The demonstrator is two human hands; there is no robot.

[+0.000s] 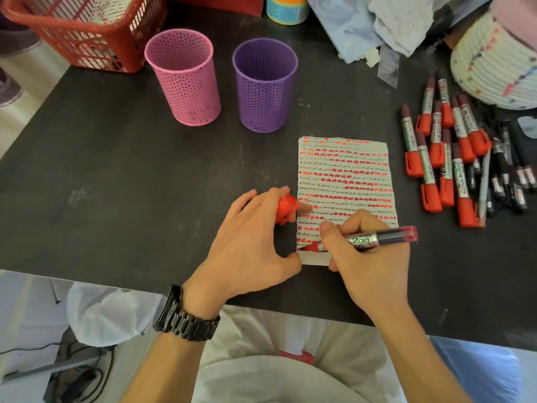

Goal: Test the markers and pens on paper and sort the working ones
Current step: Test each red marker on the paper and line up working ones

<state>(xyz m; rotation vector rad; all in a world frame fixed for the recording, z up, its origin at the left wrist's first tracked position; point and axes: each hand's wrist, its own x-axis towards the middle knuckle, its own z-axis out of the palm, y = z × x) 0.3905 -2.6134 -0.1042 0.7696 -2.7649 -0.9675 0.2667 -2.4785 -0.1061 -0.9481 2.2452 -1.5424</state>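
Observation:
A sheet of paper (345, 175) covered in rows of red dashes and black scribbles lies on the black table (116, 184). My right hand (369, 257) grips an uncapped red marker (377, 239), its tip touching the paper's lower left corner. My left hand (252, 242) holds the marker's red cap (286, 207) between its fingers, with a fingertip and the thumb resting at the paper's left edge. A pink mesh cup (183, 77) and a purple mesh cup (264, 85) stand behind the paper. Several capped red markers (436, 158) and dark pens (508, 170) lie in a pile at the right.
A red plastic basket (78, 33) stands at the back left. A white woven basket (494, 65) sits at the back right, with crumpled paper and cloth (392, 21) beside it. A small jar (286, 8) is at the back edge. My lap is below the table's near edge.

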